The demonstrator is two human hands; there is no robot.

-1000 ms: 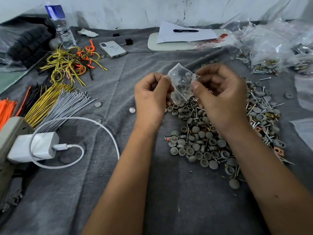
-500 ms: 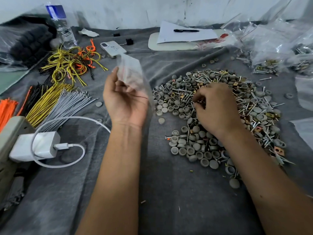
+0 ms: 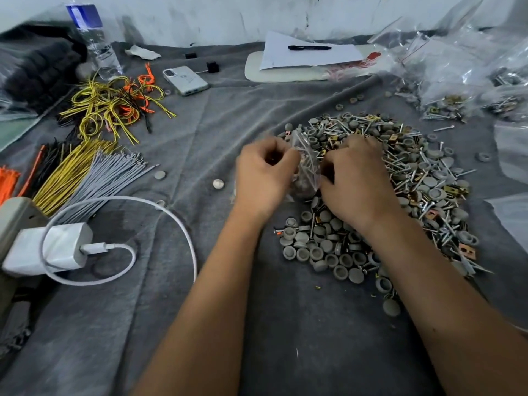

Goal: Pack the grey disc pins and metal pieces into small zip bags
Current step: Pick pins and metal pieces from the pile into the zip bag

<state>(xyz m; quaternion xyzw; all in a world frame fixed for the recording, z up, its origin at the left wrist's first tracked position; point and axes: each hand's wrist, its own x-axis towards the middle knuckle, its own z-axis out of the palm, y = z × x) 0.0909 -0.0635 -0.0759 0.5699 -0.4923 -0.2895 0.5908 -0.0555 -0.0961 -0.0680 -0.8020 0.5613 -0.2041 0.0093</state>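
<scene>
A heap of grey disc pins (image 3: 328, 250) mixed with metal screws and brass clips (image 3: 423, 178) lies on the grey cloth at centre right. A small clear zip bag (image 3: 307, 164) stands between my two hands at the heap's left edge, with small parts inside it. My left hand (image 3: 264, 172) pinches the bag's left side. My right hand (image 3: 357, 178) is curled at the bag's right side, over the heap; whether it grips the bag or parts is blurred.
Filled and empty zip bags (image 3: 457, 72) pile at the back right. Wire bundles (image 3: 85, 172), a charger with cable (image 3: 54, 247), a phone (image 3: 185, 80), a water bottle (image 3: 94, 41) and a paper with a pen (image 3: 308, 52) lie to the left and back.
My left hand brought the bag down from the left to the heap's edge. My right hand moved off the pile to the bag's right side.
</scene>
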